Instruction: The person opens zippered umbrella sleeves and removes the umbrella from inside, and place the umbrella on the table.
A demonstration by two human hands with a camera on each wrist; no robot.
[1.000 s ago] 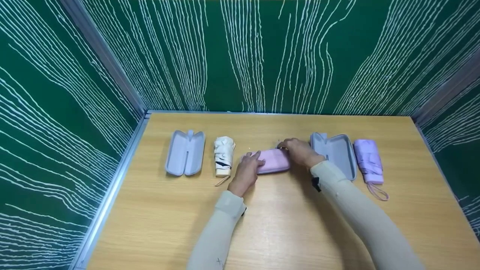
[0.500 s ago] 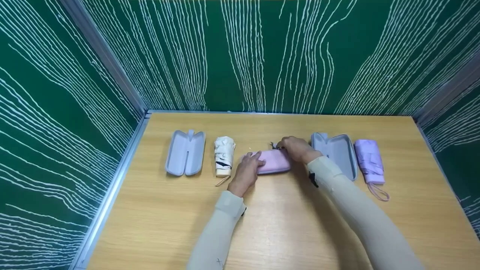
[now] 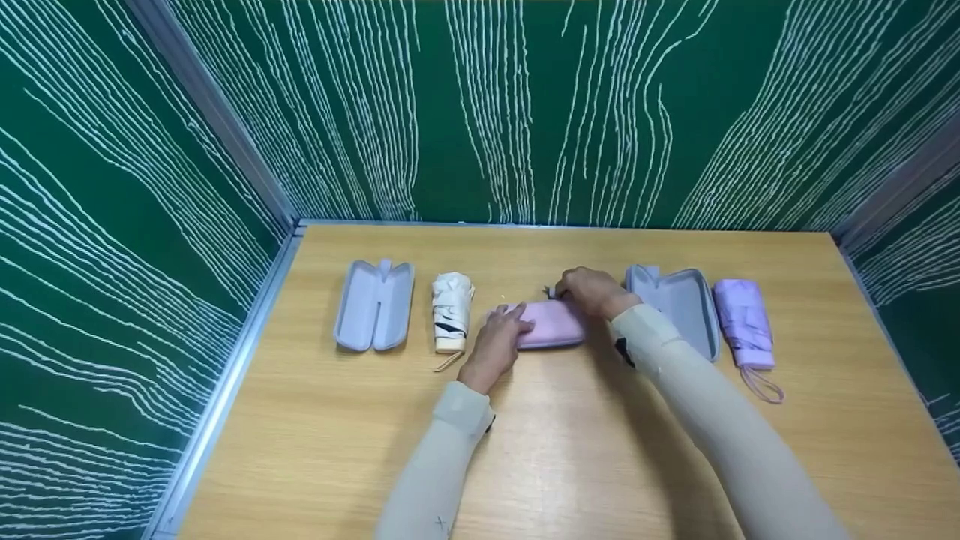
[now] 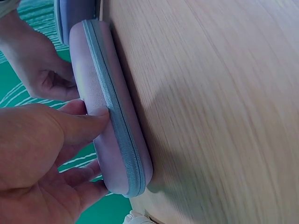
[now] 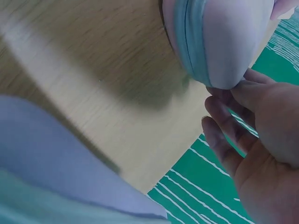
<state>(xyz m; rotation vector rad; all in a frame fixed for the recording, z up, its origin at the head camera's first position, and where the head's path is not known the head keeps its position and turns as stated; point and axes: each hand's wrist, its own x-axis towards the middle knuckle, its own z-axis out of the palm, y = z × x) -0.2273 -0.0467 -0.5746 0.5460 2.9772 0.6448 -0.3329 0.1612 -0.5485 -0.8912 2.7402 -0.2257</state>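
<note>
A pink zippered hard case (image 3: 553,324) lies shut on the table, its grey zip band facing the near side. My left hand (image 3: 496,339) grips its left part; in the left wrist view the thumb (image 4: 96,122) presses beside the zip and the other fingers go behind. My right hand (image 3: 592,291) is at the back right corner, fingers curled by a small grey tab (image 3: 551,292) that sticks out past them. In the right wrist view its thumb and forefinger meet behind the case's end, with the contact partly hidden.
An open grey-lined case (image 3: 375,307) and a cream folded umbrella (image 3: 452,311) lie to the left. Right of my hands are a second open grey case (image 3: 686,300) and a purple folded umbrella (image 3: 742,322) with a wrist loop. Green walls with white lines surround the table (image 3: 337,435).
My right hand has moved slightly back and left along the case's rear edge, and the grey tab shows more. The left hand keeps its grip. The head view has shifted a little.
</note>
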